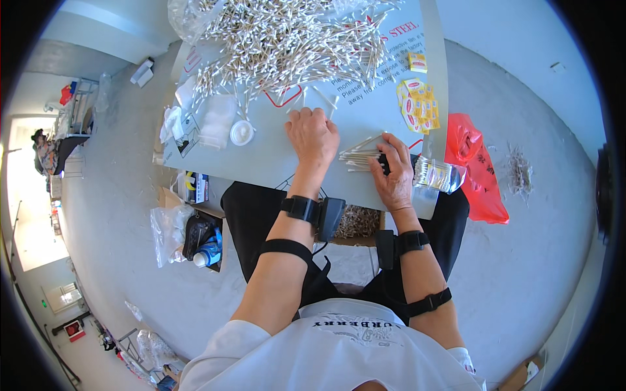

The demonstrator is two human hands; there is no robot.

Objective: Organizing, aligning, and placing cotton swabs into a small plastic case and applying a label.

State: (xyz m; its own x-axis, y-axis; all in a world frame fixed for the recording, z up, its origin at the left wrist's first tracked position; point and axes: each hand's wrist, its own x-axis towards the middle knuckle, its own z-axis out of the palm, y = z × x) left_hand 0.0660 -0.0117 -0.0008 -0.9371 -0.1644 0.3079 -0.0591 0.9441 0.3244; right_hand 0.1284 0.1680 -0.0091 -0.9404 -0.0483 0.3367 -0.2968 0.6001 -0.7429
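Observation:
My left hand (pixel 312 135) rests knuckles up at the near side of a big heap of white cotton swabs (pixel 293 49). Its fingers are curled down and the tips are hidden; one loose swab (pixel 304 96) lies right at them, and more swabs (pixel 326 99) lie just beyond. To the right, my right hand (pixel 395 174) is closed over a clear packet (pixel 438 174) with dark patches. Cotton swabs (pixel 357 158) fan out leftward from under the thumb and fingers. The clear end of the packet, also with swabs in it, shows right of the hand.
Left on the table stand a round white tub (pixel 242 133) and clear plastic packs (pixel 218 122). Yellow printed slips (pixel 419 105) lie at the right. A red plastic bag (pixel 475 171) hangs beside the table edge. Below are a box of swabs (pixel 357 223) and a carton with a blue bottle (pixel 208 253).

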